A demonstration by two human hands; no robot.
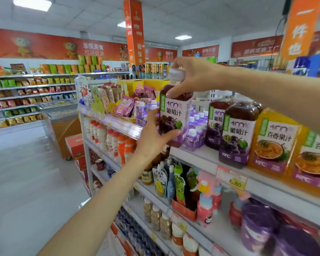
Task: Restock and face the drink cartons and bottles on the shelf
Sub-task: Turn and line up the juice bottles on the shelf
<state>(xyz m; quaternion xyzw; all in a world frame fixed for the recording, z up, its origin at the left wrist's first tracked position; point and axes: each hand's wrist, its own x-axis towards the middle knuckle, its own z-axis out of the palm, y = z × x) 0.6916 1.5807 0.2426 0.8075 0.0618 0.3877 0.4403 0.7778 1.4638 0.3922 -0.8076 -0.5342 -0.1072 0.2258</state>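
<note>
- Right now the grape juice bottle (174, 115) is held in both hands at the left end of the top shelf (201, 159), roughly upright, label facing the aisle. I can't tell whether its base touches the shelf board.
- Left hand (155, 133): thumb and fingers are curled round the lower body of the bottle, clamped on the label area.
- Right hand (190, 78): fingers are wrapped over the shoulder and neck just under the white cap (175, 72), thumb pressed on the dark shoulder.
- Risk: the base sits right by the shelf's left front corner. Set down half off the edge, it would likely tip and fall onto the pouches (179, 183) on the lower tier.
- Risk: pushed too far back, it could knock over the small purple bottles (194, 133) just behind it.
- Risk: slid right carelessly, it may bump the neighbouring grape bottles (236, 133) and twist their labels, undoing the facing.
- Risk: if the left hand lets go first, a top-only grip could let the heavy body swing.
- Passion fruit bottles (273, 141) stand well clear, so risk there is low.
</note>
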